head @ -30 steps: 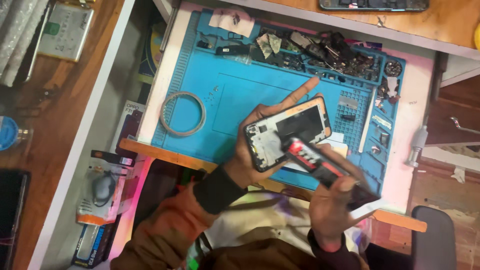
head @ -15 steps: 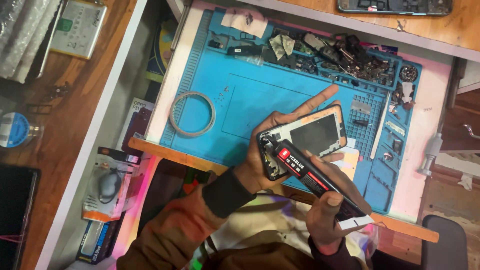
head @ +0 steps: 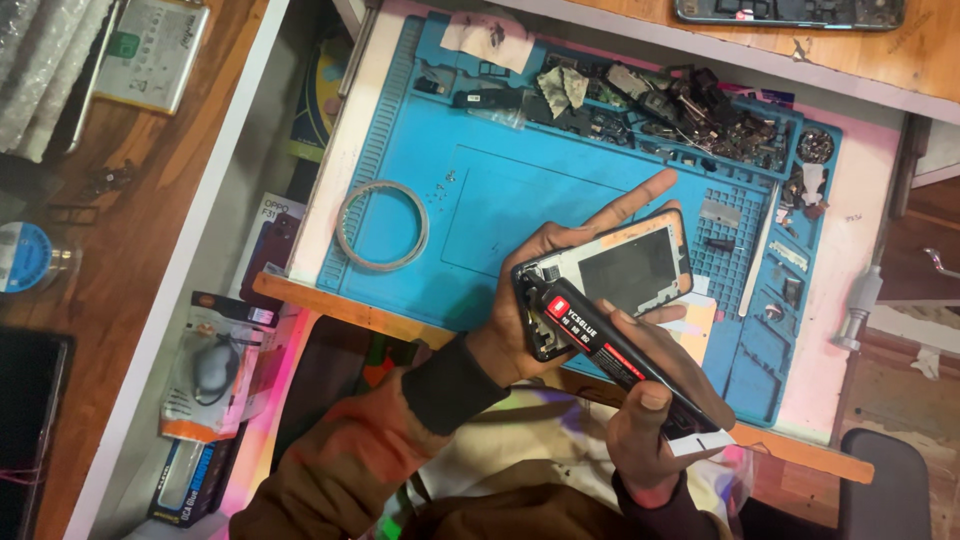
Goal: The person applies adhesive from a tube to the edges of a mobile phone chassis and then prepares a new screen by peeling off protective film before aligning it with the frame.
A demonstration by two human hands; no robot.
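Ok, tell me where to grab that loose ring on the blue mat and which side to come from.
Pinch the ring across its thin band, one fingertip inside the hole and one outside, coming straight down from above. It lies flat on the blue mat, so there is no edge to get under. Its right side, facing the bare middle of the mat, looks least crowded; the left sits near the mat's ridged border.

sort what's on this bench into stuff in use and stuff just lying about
In use: opened phone in the left hand; black glue tube in the right hand.

Lying about: tape ring, loose parts pile, blue mat, battery.
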